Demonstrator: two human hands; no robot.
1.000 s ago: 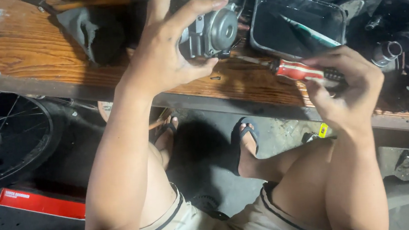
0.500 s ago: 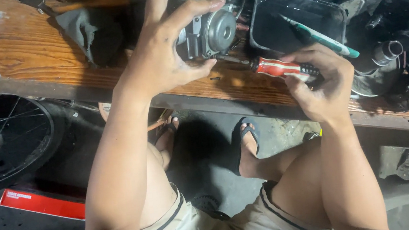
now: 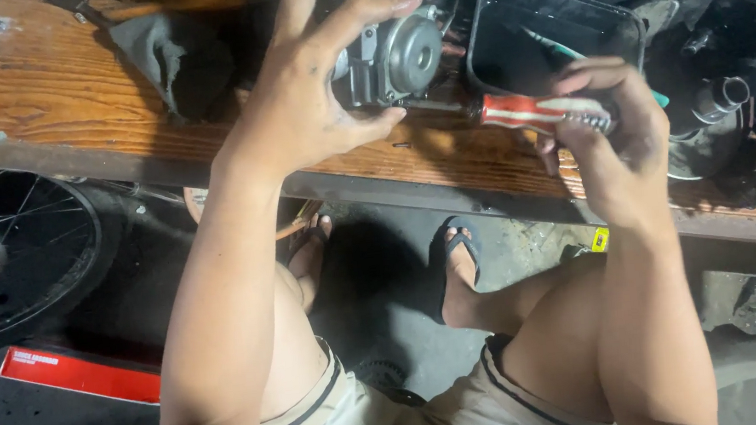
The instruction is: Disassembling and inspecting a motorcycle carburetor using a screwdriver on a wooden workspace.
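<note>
My left hand [image 3: 306,90] grips a small grey metal engine part [image 3: 391,59], round-faced, standing on the wooden bench [image 3: 43,88]. Thumb and fingers wrap its near side. My right hand [image 3: 606,130] is closed on a screwdriver with a red and white handle [image 3: 525,112]. The tool lies level, pointing left at the metal part, a short way from it. Its tip is hidden in shadow beside the part.
A black plastic tray [image 3: 554,29] holding a teal-handled tool sits behind the screwdriver. Dark engine parts [image 3: 745,85] crowd the bench's right end. A dark rag [image 3: 174,61] lies at the left. A spoked wheel [image 3: 3,249] and a red box [image 3: 80,375] are on the floor at left.
My right hand has lifted the red-handled screwdriver off the bench and carried it left, toward the metal part. My left hand has kept its grip on that part.
</note>
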